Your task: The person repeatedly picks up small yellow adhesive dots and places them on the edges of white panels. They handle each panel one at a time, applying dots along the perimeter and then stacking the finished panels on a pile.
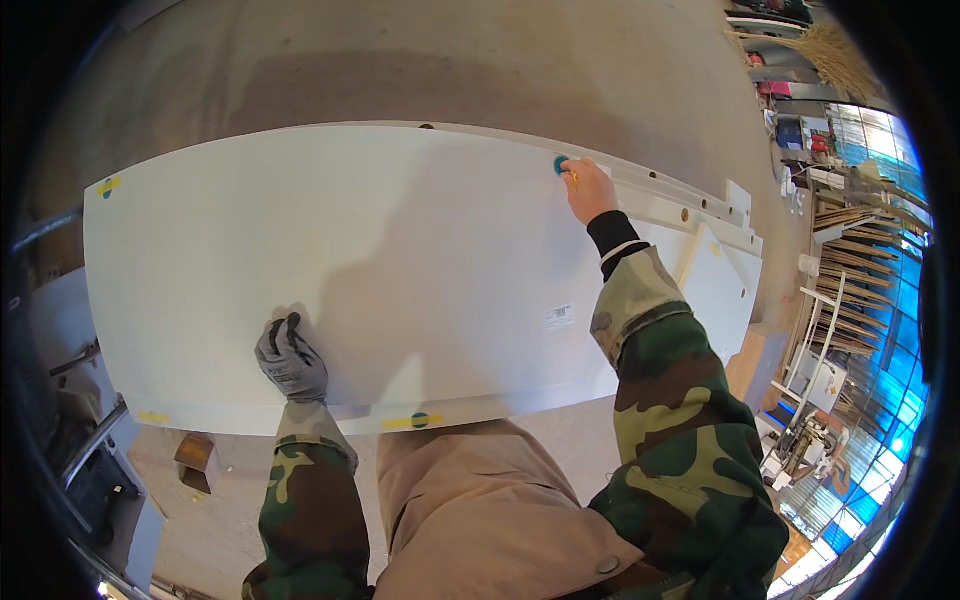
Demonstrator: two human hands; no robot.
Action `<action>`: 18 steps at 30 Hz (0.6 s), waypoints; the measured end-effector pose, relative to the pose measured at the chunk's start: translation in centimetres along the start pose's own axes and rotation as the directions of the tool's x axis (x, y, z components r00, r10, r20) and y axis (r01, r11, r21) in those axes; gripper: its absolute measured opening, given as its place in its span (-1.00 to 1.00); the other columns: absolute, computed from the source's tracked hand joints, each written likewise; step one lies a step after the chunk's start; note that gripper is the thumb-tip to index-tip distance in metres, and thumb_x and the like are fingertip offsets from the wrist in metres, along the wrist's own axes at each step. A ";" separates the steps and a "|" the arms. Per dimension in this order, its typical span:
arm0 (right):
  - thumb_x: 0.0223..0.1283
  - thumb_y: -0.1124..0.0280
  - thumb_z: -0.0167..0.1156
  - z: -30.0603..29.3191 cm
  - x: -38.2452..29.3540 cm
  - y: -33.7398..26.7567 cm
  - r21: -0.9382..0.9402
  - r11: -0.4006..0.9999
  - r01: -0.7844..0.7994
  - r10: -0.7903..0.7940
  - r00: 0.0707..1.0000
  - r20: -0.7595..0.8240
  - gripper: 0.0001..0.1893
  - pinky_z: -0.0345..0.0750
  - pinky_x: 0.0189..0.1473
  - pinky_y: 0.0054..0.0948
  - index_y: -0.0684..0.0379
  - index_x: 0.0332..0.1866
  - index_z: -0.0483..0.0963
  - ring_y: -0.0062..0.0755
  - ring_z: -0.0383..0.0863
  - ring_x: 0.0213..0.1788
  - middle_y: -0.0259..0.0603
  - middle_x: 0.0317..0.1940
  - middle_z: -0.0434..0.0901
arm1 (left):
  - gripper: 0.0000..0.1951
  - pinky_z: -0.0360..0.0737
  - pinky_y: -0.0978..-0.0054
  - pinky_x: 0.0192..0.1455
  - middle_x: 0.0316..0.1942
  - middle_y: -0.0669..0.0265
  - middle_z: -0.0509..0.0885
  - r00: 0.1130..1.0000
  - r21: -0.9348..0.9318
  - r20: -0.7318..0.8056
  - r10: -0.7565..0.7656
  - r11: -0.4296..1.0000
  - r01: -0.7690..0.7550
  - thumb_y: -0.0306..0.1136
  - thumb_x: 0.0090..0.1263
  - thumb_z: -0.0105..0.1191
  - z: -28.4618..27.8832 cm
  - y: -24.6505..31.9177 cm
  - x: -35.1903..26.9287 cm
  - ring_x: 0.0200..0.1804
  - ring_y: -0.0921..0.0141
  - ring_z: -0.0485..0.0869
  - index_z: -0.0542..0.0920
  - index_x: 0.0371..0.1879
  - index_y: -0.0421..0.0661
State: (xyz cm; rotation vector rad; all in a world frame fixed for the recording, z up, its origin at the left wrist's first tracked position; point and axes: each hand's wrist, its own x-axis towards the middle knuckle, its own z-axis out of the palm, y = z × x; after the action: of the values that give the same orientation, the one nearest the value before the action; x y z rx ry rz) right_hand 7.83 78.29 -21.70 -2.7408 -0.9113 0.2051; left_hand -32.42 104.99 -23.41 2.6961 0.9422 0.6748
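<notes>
A large white panel [240, 247] lies in front of me, with a printed label [559, 317] on its right part. My left hand [294, 361], in a grey and black work glove, is curled over the near left part of the panel; nothing shows in its fingers. At the far right corner my bare right hand [591, 189] pinches the edge of a teal disc [560, 165]. A bit of yellow strip [575, 178] shows by its thumb. Other teal discs on yellow strips sit at the far left corner [107, 188] and near edge [420, 420].
More white panels with round holes [685, 215] lie beneath and to the right. A short rectangular tube [196, 461] stands on the floor at lower left. On the far right are a white metal frame [816, 337], stacked wooden strips [855, 277] and a straw broom [832, 60].
</notes>
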 end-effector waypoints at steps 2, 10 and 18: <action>0.04 0.43 0.14 0.8 0.5 0.9 -0.020 1.000 0.021 -0.020 0.999 0.038 -0.85 0.45 -0.14 -0.26 0.18 -0.26 0.49 -0.05 0.51 -0.17 -0.09 -0.29 0.54 | -0.78 0.42 0.27 -0.06 -0.18 0.23 0.52 1.000 -0.002 0.016 0.001 1.000 -0.001 -0.55 0.19 0.00 0.0 -0.1 -0.1 -0.10 0.19 0.48 0.55 -0.18 -0.10; 0.07 0.47 0.13 -2.5 1.1 -5.5 0.278 0.961 0.001 -0.026 0.996 0.084 -0.90 0.44 -0.34 -0.43 0.26 -0.36 0.41 -0.21 0.50 -0.43 -0.12 -0.48 0.51 | -0.74 0.41 0.23 -0.07 -0.12 0.21 0.54 0.995 -0.041 0.095 0.010 0.999 -0.006 -0.50 0.18 0.01 0.0 -0.8 -0.4 -0.09 0.18 0.49 0.51 -0.12 -0.05; 0.01 0.54 0.18 4.3 -5.3 -39.1 0.721 0.631 0.287 -0.632 0.730 0.262 -0.89 0.45 -0.25 -0.39 0.22 -0.31 0.45 -0.12 0.51 -0.33 -0.11 -0.40 0.49 | -0.66 0.32 0.60 -0.54 -0.47 0.38 0.52 0.560 -0.618 0.786 -0.261 -0.320 0.718 -0.14 0.38 -0.08 -5.8 -4.7 7.5 -0.56 0.56 0.39 0.52 -0.06 -0.13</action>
State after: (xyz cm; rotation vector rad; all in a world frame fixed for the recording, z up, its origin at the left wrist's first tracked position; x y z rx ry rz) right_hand -19.59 106.19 -14.78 -1.7284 -1.3565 0.9612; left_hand -32.64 113.62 -17.27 0.7153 0.8576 0.3138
